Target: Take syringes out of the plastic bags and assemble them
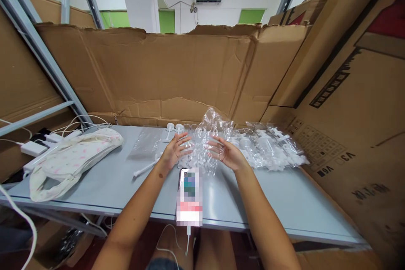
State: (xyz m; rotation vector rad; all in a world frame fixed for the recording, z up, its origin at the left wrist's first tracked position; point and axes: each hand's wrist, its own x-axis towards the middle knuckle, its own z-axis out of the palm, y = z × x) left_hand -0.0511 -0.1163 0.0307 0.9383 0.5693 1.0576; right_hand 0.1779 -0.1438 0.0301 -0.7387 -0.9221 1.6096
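My left hand (176, 152) and my right hand (228, 154) are both open, fingers spread and palms facing each other. Between them lies a crinkled clear plastic bag (205, 137); what it holds is hard to make out. The fingertips of both hands are at its sides, and I cannot tell whether they touch it. Behind my left hand stand white pump tops (170, 127). A white pump piece with a long stem (144, 171) lies left of my left wrist. Right of my right hand are several clear bottles with white pumps in plastic bags (268, 145).
A phone (186, 202) lies at the table's (221, 206) front edge, a white cable plugged in. A flat clear plastic bag (146, 142) lies left. Farther left are a floral cloth pouch (76, 158) and white chargers (34, 148) with cords. Cardboard walls (177, 67) surround the tabletop.
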